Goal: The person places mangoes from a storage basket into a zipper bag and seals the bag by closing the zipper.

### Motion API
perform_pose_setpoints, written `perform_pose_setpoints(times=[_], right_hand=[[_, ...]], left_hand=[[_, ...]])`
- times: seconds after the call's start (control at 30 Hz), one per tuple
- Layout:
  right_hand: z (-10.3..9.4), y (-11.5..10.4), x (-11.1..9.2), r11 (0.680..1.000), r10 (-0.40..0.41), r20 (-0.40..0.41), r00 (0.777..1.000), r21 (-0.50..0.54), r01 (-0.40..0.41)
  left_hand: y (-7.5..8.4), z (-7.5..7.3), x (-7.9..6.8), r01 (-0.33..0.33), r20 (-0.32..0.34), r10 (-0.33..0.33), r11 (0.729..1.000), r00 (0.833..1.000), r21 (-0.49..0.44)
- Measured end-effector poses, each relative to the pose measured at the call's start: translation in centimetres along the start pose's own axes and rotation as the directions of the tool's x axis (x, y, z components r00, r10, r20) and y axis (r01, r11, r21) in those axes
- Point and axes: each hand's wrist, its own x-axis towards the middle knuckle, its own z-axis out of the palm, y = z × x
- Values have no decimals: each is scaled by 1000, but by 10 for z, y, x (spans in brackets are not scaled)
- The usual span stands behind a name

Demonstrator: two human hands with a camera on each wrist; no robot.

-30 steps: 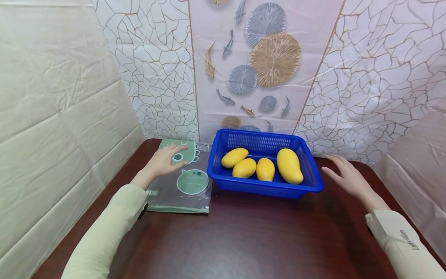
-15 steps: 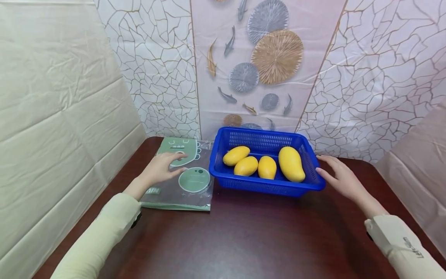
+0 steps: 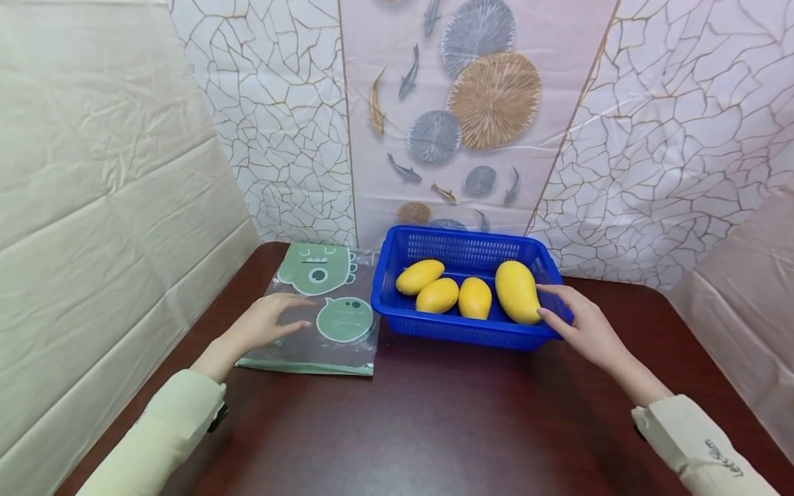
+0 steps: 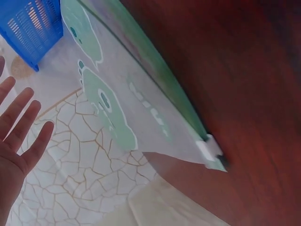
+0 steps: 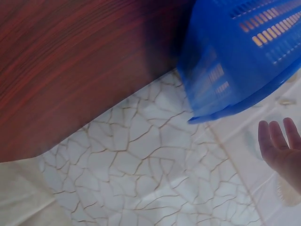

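A blue plastic basket [image 3: 459, 336] stands toward the back of the table, with several yellow mangoes in it. My right hand [image 3: 586, 329] reaches over the basket's right rim, its thumb and fingers spread beside the rightmost, largest mango [image 3: 516, 293]; whether they touch it I cannot tell. To the left of the basket lies a flat see-through zip bag [image 3: 347, 351] printed with green cartoon creatures. My left hand [image 3: 260, 325] hovers over the bag's left part, fingers apart and holding nothing. In the left wrist view a white slider [image 4: 209, 148] sits at the end of the bag's green-edged opening.
The dark reddish wooden table [image 3: 434, 427] stretches in front of the basket and bag. A patterned cloth backdrop [image 3: 291, 138] hangs right behind them, and a beige cloth [image 3: 105, 172] covers the left side.
My right hand has moved left, from outside the basket to over its right rim beside the big mango. My left hand has drawn back toward me and left across the bag.
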Motion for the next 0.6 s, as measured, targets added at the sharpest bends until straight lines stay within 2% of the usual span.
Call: perform_pose_setpoints(times=[0.13, 0.23, 0.4, 0.47, 0.6], right_hand=[[6, -7, -1, 1000, -11, -16, 1000, 5, 11], [10, -15, -2, 999, -32, -36, 999, 16, 32], [16, -30, 0, 997, -60, -52, 997, 40, 62], [18, -36, 0, 998, -48, -42, 998, 48, 50], [23, -48, 0, 998, -8, -3, 1000, 69, 9]], left_hand=[[-2, -1, -10, -1, 0, 1, 1000, 1000, -6], [-4, -2, -18, 2, 29, -2, 1000, 1000, -14], [-9, -2, -28, -29, 71, 30, 999, 997, -23], [-10, -2, -32, -40, 75, 42, 999, 996, -23], [-13, -1, -40, -6, 96, 10, 999, 995, -40]])
